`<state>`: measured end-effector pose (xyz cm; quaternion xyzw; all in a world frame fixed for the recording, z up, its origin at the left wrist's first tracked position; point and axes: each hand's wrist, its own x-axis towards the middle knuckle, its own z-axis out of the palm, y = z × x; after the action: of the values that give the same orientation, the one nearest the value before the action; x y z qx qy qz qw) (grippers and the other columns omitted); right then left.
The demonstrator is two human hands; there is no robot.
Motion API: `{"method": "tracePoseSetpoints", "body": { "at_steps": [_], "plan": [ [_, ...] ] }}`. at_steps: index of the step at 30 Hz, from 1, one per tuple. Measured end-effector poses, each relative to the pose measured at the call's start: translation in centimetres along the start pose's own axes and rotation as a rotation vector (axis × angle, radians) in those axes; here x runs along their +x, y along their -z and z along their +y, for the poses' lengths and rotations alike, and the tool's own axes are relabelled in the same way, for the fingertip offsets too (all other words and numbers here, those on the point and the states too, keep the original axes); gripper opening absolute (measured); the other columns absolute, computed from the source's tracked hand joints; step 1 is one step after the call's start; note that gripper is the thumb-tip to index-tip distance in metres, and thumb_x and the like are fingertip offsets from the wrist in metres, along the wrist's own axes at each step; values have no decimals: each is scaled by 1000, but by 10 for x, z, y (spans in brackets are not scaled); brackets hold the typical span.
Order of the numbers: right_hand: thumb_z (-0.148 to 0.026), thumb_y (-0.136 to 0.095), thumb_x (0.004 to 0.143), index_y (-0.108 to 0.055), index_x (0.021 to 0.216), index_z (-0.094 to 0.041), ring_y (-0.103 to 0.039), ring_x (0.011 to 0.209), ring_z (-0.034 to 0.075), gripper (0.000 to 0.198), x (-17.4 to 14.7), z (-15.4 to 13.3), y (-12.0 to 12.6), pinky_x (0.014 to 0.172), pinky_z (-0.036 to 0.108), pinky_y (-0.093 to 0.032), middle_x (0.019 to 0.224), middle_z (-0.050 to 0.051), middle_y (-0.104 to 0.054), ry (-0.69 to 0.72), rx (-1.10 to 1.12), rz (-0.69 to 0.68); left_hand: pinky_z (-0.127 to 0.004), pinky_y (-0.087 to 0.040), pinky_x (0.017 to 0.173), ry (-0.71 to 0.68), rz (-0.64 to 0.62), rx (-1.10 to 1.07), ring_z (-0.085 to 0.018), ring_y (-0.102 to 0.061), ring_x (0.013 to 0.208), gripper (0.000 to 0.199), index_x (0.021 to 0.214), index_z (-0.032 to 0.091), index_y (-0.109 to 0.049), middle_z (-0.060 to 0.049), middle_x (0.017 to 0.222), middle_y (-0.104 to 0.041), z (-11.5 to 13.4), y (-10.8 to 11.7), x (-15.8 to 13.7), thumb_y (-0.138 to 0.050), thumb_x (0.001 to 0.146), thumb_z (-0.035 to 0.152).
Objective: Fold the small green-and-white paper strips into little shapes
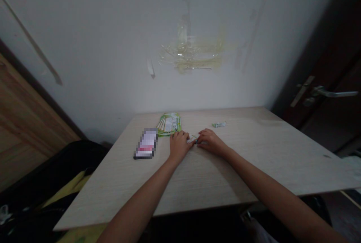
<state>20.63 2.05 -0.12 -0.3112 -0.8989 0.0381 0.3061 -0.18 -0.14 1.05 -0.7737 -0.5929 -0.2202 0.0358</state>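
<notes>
A small white and green piece of packaging lies low at the middle of the table, between my two hands. My left hand has its fingers and thumb closed on the left part of it. At its right end, the bent fingers of my right hand pinch close to a dark edge. My fingers hide much of the piece, so its exact kind is unclear. Behind my left hand lies a green and white printed pouch. Farther back on the right is another small, narrow green and white packet.
A phone with a blurred screen rests left of my hands on the pale wooden table. The table meets a wall bearing old tape. A dark door with a metal handle stands at the right.
</notes>
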Motion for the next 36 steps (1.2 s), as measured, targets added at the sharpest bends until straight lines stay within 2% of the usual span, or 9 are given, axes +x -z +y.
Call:
{"method": "tracePoseSetpoints", "body": {
  "at_steps": [7,16,22,31,36],
  "plan": [
    [-22,-65,87,-74,91,-21,-61,108,23,10,2,-2,-3,108,46,-34,97,8,-72,32,-105,-49,-36,-36,89,11,3,-11,-24,-54,105,32,89,23,-68,-5,102,-66,0,0,-1,-63,85,54],
    [-22,-62,90,-69,87,-17,-56,105,23,9,6,-8,-9,102,39,-36,92,8,-68,-76,-191,-29,-38,-34,95,36,1,-28,-26,-50,113,30,91,24,-68,-5,108,-66,0,-2,-3,-65,84,54],
    [-23,-59,91,-68,85,-15,-52,98,22,14,10,-13,-11,100,38,-36,90,9,-66,-127,-284,-46,-38,-35,93,25,17,-42,-27,-50,113,30,88,24,-68,-6,105,-67,0,-3,-3,-63,86,54],
    [-25,-59,92,-67,87,-14,-52,100,23,15,13,-15,-10,110,42,-28,93,10,-67,-107,-354,-79,-38,-36,91,53,23,-61,-27,-51,113,33,88,25,-68,-5,107,-68,-1,-6,-2,-63,84,57],
    [-26,-60,91,-67,88,-14,-52,100,24,14,13,-14,-10,107,42,-31,94,10,-66,-104,-361,-96,-36,-37,89,51,-3,-73,-25,-53,109,36,87,24,-69,-5,106,-69,-2,-5,-1,-62,84,60]
  ]
}}
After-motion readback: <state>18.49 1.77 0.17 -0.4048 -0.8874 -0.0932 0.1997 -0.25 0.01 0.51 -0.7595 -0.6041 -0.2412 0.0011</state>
